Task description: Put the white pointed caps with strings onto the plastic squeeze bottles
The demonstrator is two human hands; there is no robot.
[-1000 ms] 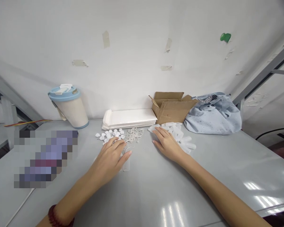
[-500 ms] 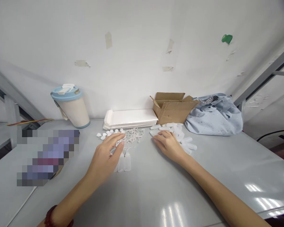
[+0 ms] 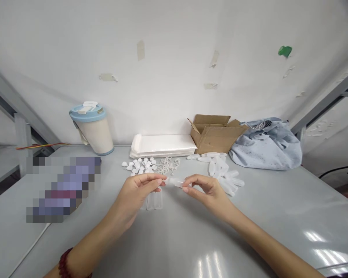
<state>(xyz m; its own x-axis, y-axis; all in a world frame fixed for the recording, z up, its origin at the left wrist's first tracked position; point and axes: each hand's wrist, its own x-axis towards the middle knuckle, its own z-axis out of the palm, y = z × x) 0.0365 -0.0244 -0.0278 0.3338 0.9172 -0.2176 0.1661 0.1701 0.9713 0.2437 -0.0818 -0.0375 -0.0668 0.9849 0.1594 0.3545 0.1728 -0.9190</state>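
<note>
My right hand [image 3: 205,191] pinches a small translucent plastic tube [image 3: 178,183] between thumb and fingers, held level above the table. Facing it, my left hand [image 3: 142,189] is closed on a small white cap [image 3: 167,180], mostly hidden by the fingertips. Cap and tube meet or nearly meet; I cannot tell which. Behind my left hand lie loose white caps [image 3: 139,165] and a tangle of white cords [image 3: 168,166]. More translucent tubes [image 3: 230,181] are heaped beyond my right hand. Several finished-looking tubes [image 3: 155,200] lie side by side under my left hand.
At the back stand a cream cup with a blue lid [image 3: 95,131], a stack of white padded envelopes [image 3: 165,144] and an open cardboard box [image 3: 217,135]. A light blue cloth bag [image 3: 266,146] lies at right. A pixelated object [image 3: 63,189] is on the left.
My right hand has left the heap with a tube and moved left. My left hand has come away from the caps with one, moving right. Both hands are now close together.
</note>
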